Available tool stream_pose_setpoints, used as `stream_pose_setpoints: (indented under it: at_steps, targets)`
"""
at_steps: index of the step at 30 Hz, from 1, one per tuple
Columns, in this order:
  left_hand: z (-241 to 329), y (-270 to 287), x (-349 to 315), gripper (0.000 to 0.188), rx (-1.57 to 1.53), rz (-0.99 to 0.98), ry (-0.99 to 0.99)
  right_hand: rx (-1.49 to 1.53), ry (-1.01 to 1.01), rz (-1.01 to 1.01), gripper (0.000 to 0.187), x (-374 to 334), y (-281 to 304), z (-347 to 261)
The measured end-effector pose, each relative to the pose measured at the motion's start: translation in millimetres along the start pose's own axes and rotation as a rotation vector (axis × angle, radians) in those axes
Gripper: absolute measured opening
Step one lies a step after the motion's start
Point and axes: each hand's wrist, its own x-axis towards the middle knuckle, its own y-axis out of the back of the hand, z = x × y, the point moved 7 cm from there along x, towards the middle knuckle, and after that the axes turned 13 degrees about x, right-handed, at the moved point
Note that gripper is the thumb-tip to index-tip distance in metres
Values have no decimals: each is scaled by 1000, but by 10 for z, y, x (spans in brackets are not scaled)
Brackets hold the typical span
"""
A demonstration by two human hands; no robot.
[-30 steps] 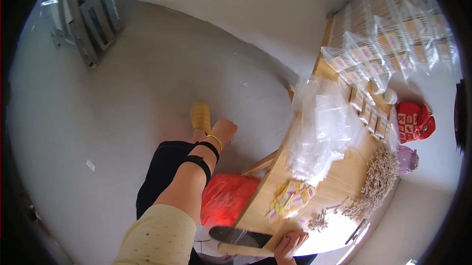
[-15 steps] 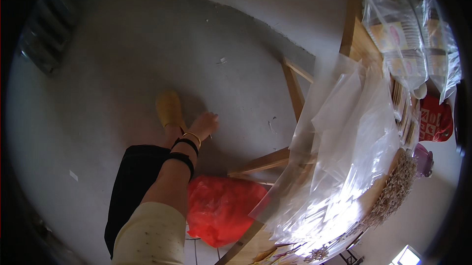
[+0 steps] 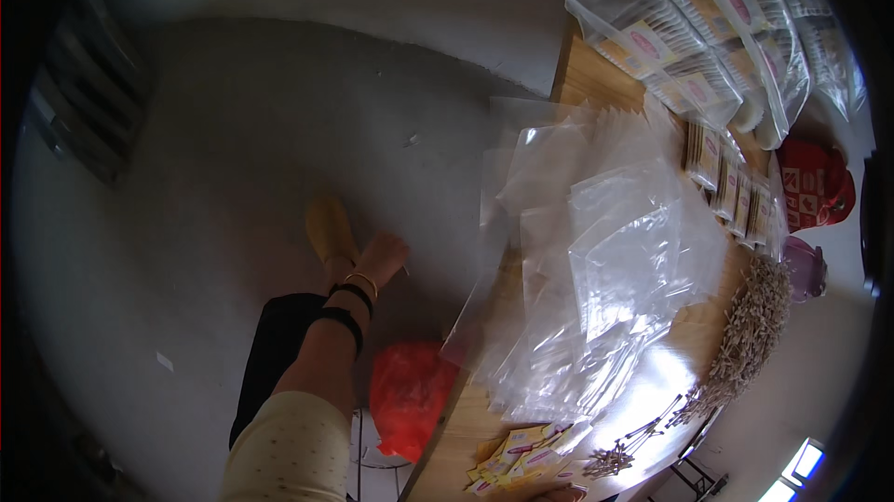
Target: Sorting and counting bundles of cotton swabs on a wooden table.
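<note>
My left hand (image 3: pixel 384 255) hangs low over the grey floor, with a bracelet and black bands on its wrist. Its fingers are curled, and a thin pale sliver (image 3: pixel 406 269) juts out beside them; what it is I cannot make out. Below the hand is a red plastic bag (image 3: pixel 410 395). Clear plastic bags (image 3: pixel 615 255) lie spread over the wooden table (image 3: pixel 466 437) to the right. At the lower edge, a skin-coloured sliver, seemingly my right hand (image 3: pixel 562 495), shows near yellow printed packets (image 3: pixel 521 455); its fingers are cut off from view.
Clear bags of ridged packs (image 3: pixel 670 46) stand at the table's far end, beside stacked brown packs (image 3: pixel 726 181). A heap of thin brown sticks (image 3: pixel 745 344) lies along the right side, with a red bag (image 3: pixel 815 183) beyond. A yellow shoe (image 3: pixel 331 227) is on the floor.
The view has swung right, bringing more of the table, the yellow packets and the skin-coloured sliver into sight. My left hand stays low and curled, slightly lower in the picture.
</note>
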Motion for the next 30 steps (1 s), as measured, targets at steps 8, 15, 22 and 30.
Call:
stream_pose_setpoints:
  at_steps: [8,15,22,30]
  targets:
    - [164,-421,290,9,-396,211,62,-16,-39,-41,6,-97,-16,15]
    - [85,-414,126,11,146,3,-157,22,-37,-44,7,-52,-42,10]
    - [-506,469,-428,17,-101,272,340,67,9,9,8,13,9,-34]
    - [-1111,2050,-2426,10,-499,638,456,-164,6,57,13,-49,6,51]
